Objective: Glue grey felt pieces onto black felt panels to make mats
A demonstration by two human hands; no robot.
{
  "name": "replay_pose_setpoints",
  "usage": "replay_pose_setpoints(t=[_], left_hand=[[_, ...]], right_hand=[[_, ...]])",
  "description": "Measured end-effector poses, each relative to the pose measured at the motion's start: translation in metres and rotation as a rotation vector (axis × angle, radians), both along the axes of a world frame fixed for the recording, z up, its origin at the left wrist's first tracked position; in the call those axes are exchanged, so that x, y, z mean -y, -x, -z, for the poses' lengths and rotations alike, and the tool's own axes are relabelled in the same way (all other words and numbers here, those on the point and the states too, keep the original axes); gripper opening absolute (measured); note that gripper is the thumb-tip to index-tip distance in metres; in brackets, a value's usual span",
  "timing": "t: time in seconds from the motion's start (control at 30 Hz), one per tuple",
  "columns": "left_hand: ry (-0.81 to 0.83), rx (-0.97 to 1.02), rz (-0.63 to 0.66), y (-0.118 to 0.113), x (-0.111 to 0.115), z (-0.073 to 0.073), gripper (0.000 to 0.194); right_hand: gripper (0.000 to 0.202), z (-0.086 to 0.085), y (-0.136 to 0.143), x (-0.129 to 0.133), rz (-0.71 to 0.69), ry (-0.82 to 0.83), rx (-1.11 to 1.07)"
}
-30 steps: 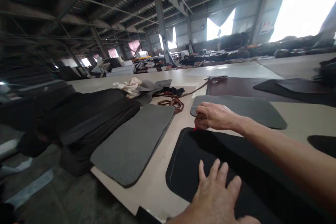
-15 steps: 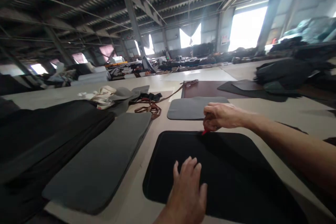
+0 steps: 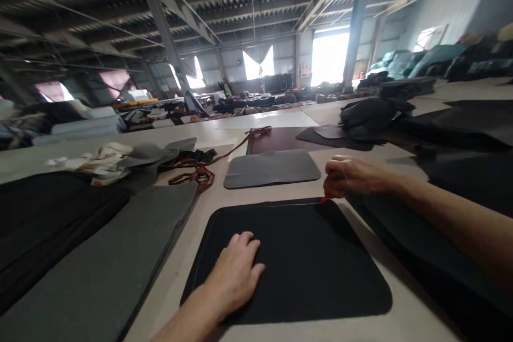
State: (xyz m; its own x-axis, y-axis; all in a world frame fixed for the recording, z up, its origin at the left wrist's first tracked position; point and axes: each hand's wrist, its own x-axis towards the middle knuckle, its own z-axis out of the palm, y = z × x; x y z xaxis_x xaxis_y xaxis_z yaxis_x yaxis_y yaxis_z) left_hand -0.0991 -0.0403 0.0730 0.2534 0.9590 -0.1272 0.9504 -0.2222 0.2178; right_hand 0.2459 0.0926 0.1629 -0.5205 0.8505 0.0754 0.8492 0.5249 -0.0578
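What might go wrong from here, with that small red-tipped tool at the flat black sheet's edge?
The flat black sheet with rounded corners might slip, since only the left hand seems to steady it, away from the far edge. The small red-tipped tool in the right hand could stray near the far right corner, where the edge curves. The thin grey rectangular sheet just beyond might get nudged.

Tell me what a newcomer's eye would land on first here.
Probably the large black panel in the foreground, the left hand resting on it and the right hand holding a small red item at its far edge, near the right corner. Next, perhaps, the grey panel beyond it and the tall bright opening in the background.
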Motion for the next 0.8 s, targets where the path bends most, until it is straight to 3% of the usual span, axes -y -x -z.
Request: replay_pose_setpoints(t=[0.17,0.33,0.47,0.8], left_hand=[[0.128,-0.013,0.022,0.033,-0.038,-0.01,0.074],[0.169,-0.04,0.056,0.047,-0.059,-0.016,0.081],[0.166,-0.064,0.015,0.051,-0.066,-0.013,0.094],[0.152,-0.086,0.01,0.05,-0.067,-0.009,0.094]], right_hand=[[0.021,0.005,-0.024,0.009,0.039,0.01,-0.022],[0.022,0.009,-0.031,0.017,0.063,0.013,-0.062],[0.022,0.005,-0.032,0.025,0.066,0.023,-0.057],[0.024,-0.001,-0.045,0.075,0.01,0.162,-0.101]])
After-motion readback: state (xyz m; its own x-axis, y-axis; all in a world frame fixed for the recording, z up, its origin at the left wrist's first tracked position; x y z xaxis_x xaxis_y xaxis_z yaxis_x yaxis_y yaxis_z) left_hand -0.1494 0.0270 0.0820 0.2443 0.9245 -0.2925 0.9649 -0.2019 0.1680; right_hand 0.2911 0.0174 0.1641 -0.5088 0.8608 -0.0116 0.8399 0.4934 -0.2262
